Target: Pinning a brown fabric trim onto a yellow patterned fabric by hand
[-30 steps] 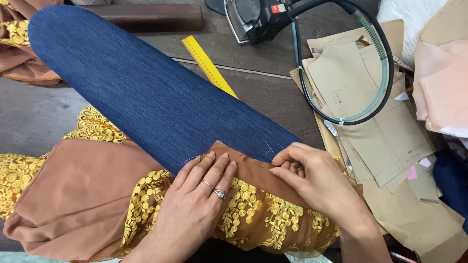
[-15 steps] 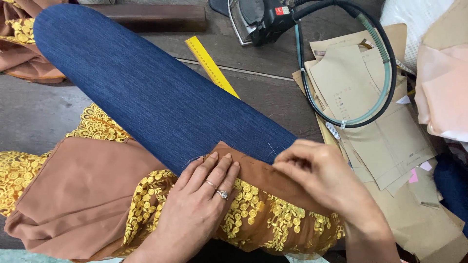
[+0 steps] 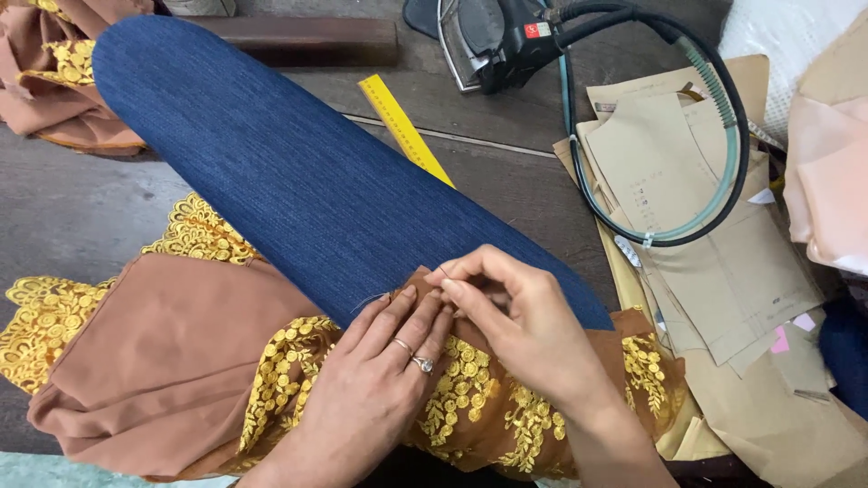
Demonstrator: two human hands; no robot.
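A brown garment (image 3: 172, 361) with yellow embroidered lace lies over the near end of a long padded board covered in blue denim (image 3: 298, 181). My left hand (image 3: 380, 380), rings on two fingers, lies flat on the garment's edge, fingers together. My right hand (image 3: 515, 316) has its fingertips pinched at that same edge, right against my left fingertips. Something thin seems held in the pinch, too small to name. A loose thread runs along the denim beside the left fingertips.
A yellow ruler (image 3: 404, 129) pokes out from under the board. A dark iron (image 3: 497, 41) stands at the back, its hose looped over tan paper patterns (image 3: 687, 208) on the right. More brown cloth (image 3: 54, 81) lies far left; pink fabric (image 3: 827, 172) far right.
My right hand has slid left along the garment's edge until its fingertips meet my left fingertips. The left hand has stayed pressed on the cloth.
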